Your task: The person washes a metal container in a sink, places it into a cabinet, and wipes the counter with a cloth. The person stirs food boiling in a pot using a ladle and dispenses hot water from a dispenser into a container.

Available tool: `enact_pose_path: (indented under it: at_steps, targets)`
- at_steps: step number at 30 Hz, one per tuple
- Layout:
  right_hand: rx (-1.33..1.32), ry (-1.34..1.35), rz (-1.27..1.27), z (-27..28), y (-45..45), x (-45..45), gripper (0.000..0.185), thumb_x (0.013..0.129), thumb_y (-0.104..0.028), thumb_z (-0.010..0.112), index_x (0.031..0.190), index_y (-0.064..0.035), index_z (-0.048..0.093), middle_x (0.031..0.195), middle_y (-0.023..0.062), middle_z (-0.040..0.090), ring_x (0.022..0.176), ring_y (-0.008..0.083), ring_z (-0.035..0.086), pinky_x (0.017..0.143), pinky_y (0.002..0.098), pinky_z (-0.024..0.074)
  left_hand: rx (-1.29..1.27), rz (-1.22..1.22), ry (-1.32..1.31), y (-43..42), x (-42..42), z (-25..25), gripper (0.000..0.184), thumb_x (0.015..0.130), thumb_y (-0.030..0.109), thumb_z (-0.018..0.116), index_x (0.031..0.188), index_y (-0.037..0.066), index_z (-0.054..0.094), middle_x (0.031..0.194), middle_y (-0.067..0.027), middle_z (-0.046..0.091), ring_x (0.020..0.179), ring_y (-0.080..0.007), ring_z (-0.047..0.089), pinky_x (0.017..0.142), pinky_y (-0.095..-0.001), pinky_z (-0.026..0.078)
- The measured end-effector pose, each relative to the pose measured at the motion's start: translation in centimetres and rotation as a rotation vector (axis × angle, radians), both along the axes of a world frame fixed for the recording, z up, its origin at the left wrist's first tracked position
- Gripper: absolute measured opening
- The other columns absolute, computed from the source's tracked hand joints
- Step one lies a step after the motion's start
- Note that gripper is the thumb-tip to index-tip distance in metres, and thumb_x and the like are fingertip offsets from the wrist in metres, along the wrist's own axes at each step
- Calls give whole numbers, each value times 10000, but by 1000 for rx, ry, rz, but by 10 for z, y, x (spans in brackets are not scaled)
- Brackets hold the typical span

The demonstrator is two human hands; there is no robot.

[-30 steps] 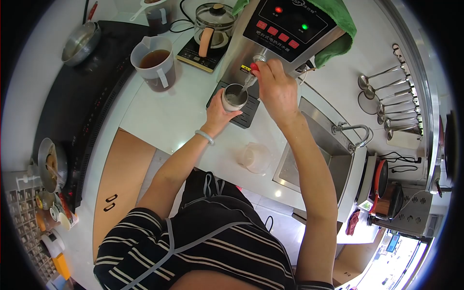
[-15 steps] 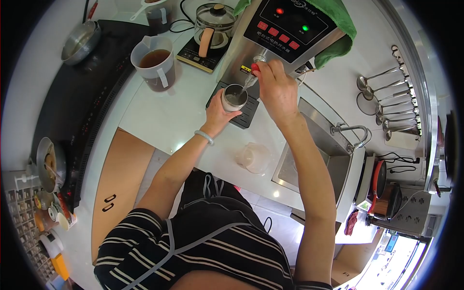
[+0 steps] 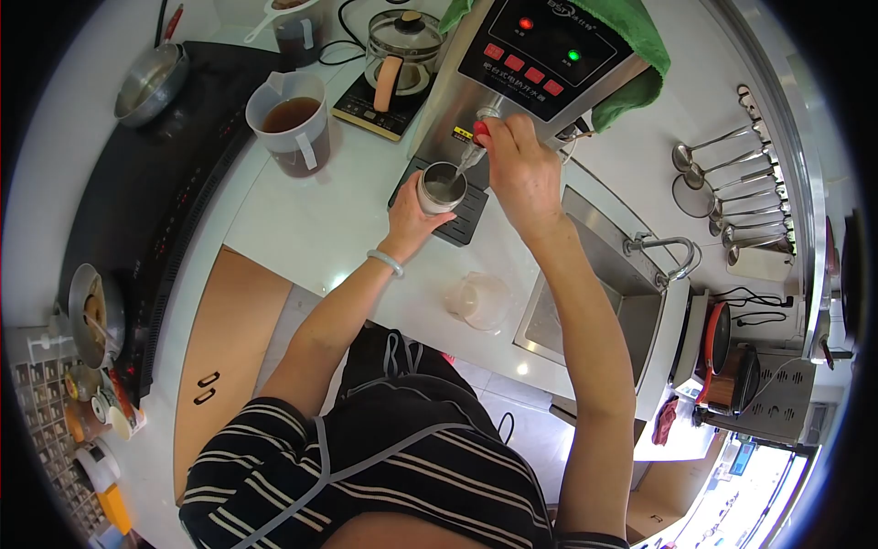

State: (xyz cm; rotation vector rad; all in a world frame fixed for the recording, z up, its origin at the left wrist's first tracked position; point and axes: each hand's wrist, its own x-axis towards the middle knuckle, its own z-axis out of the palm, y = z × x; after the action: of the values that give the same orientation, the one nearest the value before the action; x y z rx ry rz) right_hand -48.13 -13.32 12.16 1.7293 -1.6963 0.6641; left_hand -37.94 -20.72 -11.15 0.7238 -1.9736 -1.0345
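My left hand (image 3: 413, 222) is wrapped round a metal cup (image 3: 443, 190), holding it tilted slightly under the spout (image 3: 468, 158) of a hot water dispenser (image 3: 530, 69). Liquid shows inside the cup, and a thin stream seems to run into it from the spout. With its fingers closed, my right hand (image 3: 524, 174) grips the red tap handle (image 3: 481, 134) above the cup. Beneath the cup lies the black drip tray (image 3: 462, 224). A translucent plastic cup (image 3: 483, 300) stands on the counter, below and to the right of my left hand.
A measuring jug of brown liquid (image 3: 291, 123) stands left of the dispenser, near a glass kettle (image 3: 400, 59) on its base. A sink (image 3: 594, 284) with a faucet (image 3: 672, 252) lies to the right. Ladles (image 3: 732, 183) hang on the wall. A black cooktop (image 3: 137, 210) runs along the left.
The liquid in the metal cup looks a little higher. Both hands keep their places at the cup and the tap handle; the view has shifted very slightly.
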Motion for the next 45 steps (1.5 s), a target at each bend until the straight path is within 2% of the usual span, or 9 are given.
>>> enact_pose_path:
  at_steps: [10, 16, 22, 27, 28, 34, 37, 41, 45]
  targets:
    - [67, -73, -101, 4, -8, -11, 190, 809, -113, 687, 967, -26, 628, 823, 82, 516, 622, 249, 589, 513, 335, 489, 42, 4, -28, 1, 1, 5, 908, 606, 321, 863, 1314, 37, 371, 1241, -155, 511, 1162, -337, 500, 949, -419, 432]
    - [-85, -463, -129, -4, 42, 1, 388, 828, -162, 666, 1183, -35, 574, 1001, 110, 568, 785, 265, 622, 610, 366, 516, 19, 1, -4, 0, 0, 4, 916, 621, 315, 864, 1323, 34, 347, 1229, -158, 538, 1125, -317, 553, 927, -385, 457]
    - [462, -652, -450, -152, 212, 49, 695, 748, -305, 770, 1294, -10, 459, 1123, 169, 532, 925, 294, 611, 683, 396, 529, 171, 3, 5, 3, 1, 13, 909, 633, 230, 863, 1340, 21, 330, 1232, -143, 545, 1131, -267, 559, 944, -350, 449]
    - [666, -951, -531, -200, 247, 78, 607, 738, -353, 779, 1143, 28, 536, 1124, 146, 543, 762, 260, 648, 654, 374, 532, 237, 6, 92, 17, 31, 16, 922, 637, 168, 859, 1353, -1, 304, 1242, -152, 532, 1149, -236, 538, 978, -339, 429]
    - [587, -989, -534, -216, 249, 78, 466, 756, -313, 770, 1022, 16, 575, 1078, 129, 559, 681, 237, 648, 623, 356, 527, 251, -7, 117, 20, 46, 17, 920, 643, 161, 857, 1354, -7, 298, 1241, -157, 529, 1152, -235, 535, 987, -341, 424]
    - [373, -1205, -328, -243, 242, 65, 277, 788, -189, 730, 959, -29, 583, 1020, 123, 565, 684, 224, 647, 616, 353, 513, 228, 72, 48, 37, 148, 10, 905, 651, 124, 853, 1354, -8, 298, 1238, -151, 523, 1142, -221, 534, 973, -335, 436]
    - [383, -1129, -364, -208, 220, 63, 284, 791, -200, 721, 976, -31, 588, 1001, 123, 573, 667, 227, 638, 614, 361, 501, 398, 95, 68, 50, 188, 13, 895, 654, 70, 835, 1358, -5, 287, 1263, -134, 492, 1174, -216, 506, 992, -344, 423]
    - [530, -1165, -567, -207, 193, 60, 436, 812, -403, 693, 1001, -20, 606, 1024, 139, 587, 741, 270, 641, 679, 397, 497, 324, 114, -2, 61, 216, 26, 903, 643, 85, 851, 1355, -10, 303, 1266, -144, 491, 1172, -228, 505, 1003, -352, 412]
    - [508, -1379, -689, -222, 166, 47, 493, 822, -472, 672, 898, 13, 630, 822, 160, 630, 763, 330, 627, 699, 413, 486, 227, 139, 2, 68, 227, 18, 913, 643, 80, 854, 1362, -13, 300, 1266, -145, 493, 1178, -232, 502, 1003, -356, 412]
